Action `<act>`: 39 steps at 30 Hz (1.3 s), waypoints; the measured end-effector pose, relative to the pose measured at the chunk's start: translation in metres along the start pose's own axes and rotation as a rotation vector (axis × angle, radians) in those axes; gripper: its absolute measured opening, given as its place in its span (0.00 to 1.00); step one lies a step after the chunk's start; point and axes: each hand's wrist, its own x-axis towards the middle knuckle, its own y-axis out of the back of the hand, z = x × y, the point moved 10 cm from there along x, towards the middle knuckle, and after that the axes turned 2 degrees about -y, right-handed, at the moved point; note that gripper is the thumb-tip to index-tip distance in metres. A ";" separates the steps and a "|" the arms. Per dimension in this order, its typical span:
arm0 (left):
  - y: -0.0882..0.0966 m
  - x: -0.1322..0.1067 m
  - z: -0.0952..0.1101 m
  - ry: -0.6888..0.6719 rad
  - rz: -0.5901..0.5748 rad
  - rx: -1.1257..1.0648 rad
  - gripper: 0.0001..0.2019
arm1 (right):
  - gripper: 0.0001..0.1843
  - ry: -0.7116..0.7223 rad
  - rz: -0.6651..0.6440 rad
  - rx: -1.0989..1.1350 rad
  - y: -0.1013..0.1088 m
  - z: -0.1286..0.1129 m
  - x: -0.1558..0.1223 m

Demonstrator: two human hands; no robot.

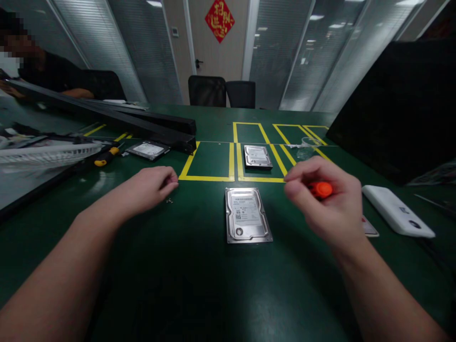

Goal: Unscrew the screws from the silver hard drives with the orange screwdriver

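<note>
A silver hard drive (247, 216) lies label up on the green table between my hands, touched by neither. My left hand (151, 186) is to its left, fingers curled and pinched together. Whatever is between those fingertips, if anything, is too small to make out. Just below them lie several tiny screws (169, 201). To the right of the drive, my right hand (322, 199) is closed around an orange-handled screwdriver (322, 190). Only the rounded handle end shows; its shaft is hidden. Farther back, a second hard drive (257, 156) sits inside a yellow tape outline.
A clear plastic cup (309, 147) stands behind my right hand. To the right are a white device (397, 211) and a large black panel (399, 114). On the left are another drive (147, 149), a yellow-black screwdriver (107, 156) and long black bars (142, 124). A person (53, 71) sits back left.
</note>
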 end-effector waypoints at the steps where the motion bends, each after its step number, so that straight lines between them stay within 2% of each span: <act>1: 0.004 -0.002 0.013 -0.056 0.039 -0.014 0.13 | 0.12 0.057 -0.107 -0.197 -0.010 -0.007 -0.002; 3: 0.003 -0.006 0.039 -0.165 0.061 -0.076 0.14 | 0.18 0.089 -0.375 -0.530 -0.037 -0.002 -0.012; 5: -0.004 -0.010 0.064 -0.256 0.043 -0.177 0.13 | 0.28 0.037 -0.608 -0.757 -0.059 0.017 -0.026; 7: -0.015 -0.012 0.084 -0.311 -0.015 -0.276 0.12 | 0.34 -0.012 -0.750 -0.900 -0.074 0.033 -0.038; 9: -0.024 -0.015 0.101 -0.357 -0.066 -0.352 0.10 | 0.32 -0.012 -0.818 -0.986 -0.084 0.042 -0.046; 13: -0.036 -0.022 0.124 -0.431 -0.158 -0.428 0.07 | 0.27 0.031 -0.810 -1.057 -0.092 0.048 -0.047; 17: -0.044 -0.025 0.134 -0.480 -0.211 -0.421 0.06 | 0.24 0.029 -0.774 -1.085 -0.087 0.053 -0.041; 25: -0.066 -0.026 0.141 -0.540 -0.309 -0.478 0.05 | 0.26 0.038 -0.701 -0.997 -0.076 0.050 -0.032; 28: -0.071 -0.028 0.144 -0.562 -0.340 -0.496 0.04 | 0.23 0.059 -0.675 -0.928 -0.075 0.046 -0.032; 32: -0.075 -0.029 0.147 -0.582 -0.352 -0.509 0.05 | 0.18 0.056 -0.706 -0.913 -0.078 0.044 -0.033; 39: -0.074 -0.029 0.150 -0.580 -0.371 -0.524 0.05 | 0.17 0.044 -0.722 -0.927 -0.079 0.043 -0.032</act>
